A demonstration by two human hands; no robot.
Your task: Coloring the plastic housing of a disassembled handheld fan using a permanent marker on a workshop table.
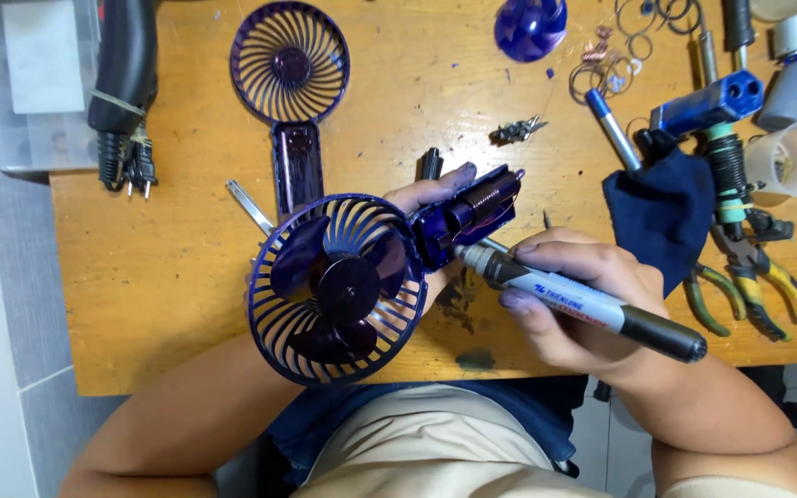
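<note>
Left hand: the left hand (435,198) gripped the opened purple handheld fan (339,288) at table centre.
Right hand: the right hand (574,300) clasped a grey marker (583,300), tip at the fan's handle.
Cup: a translucent cup (791,159) lay at three o'clock; contents unclear, perhaps empty.
Cloth: a blue cloth (661,212) lay beside green-handled pliers (726,277).
</note>
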